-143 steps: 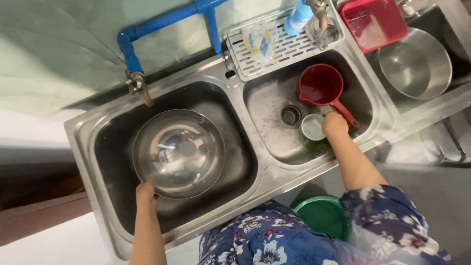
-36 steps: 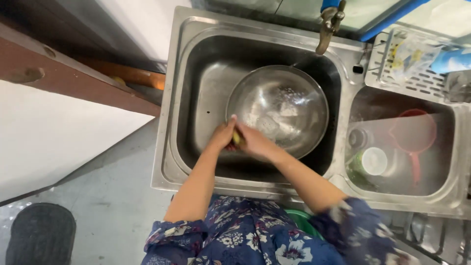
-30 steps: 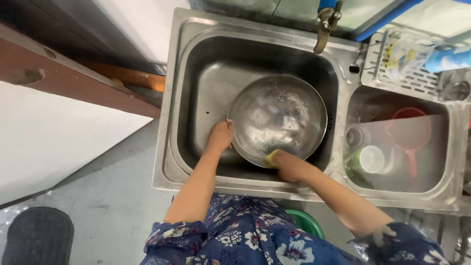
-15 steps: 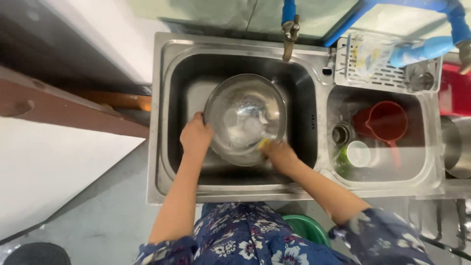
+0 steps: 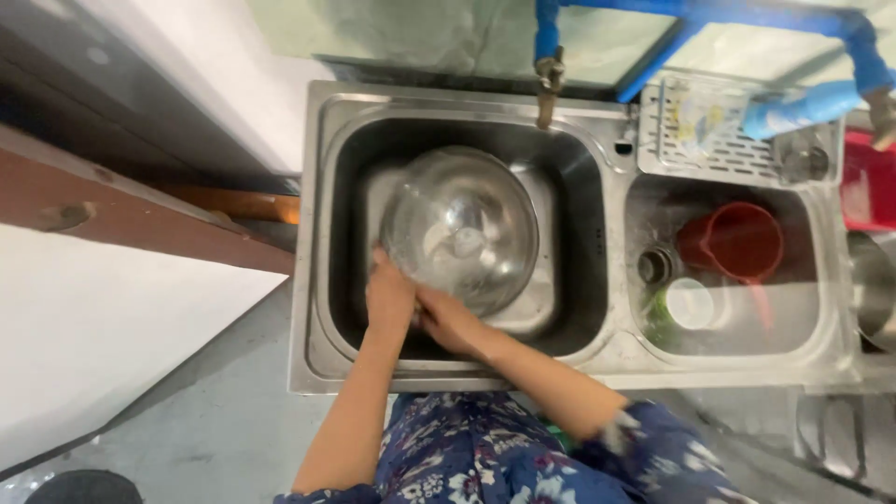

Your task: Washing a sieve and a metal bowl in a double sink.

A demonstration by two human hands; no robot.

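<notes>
- A large steel bowl [image 5: 460,229] sits tilted in the left basin of a double steel sink [image 5: 308,280], below a brass tap [image 5: 547,86].
- The left hand [image 5: 389,297] grips the bowl's near rim, fingers curled over it.
- The right hand [image 5: 450,322] presses against the rim just beside the left; whether it holds anything, I cannot tell.
- The right basin holds a red scoop [image 5: 735,241] and a small white cup [image 5: 690,303].

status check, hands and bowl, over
Left hand and right hand both on near rim of steel bowl in left basin. Nothing blocking.
</notes>
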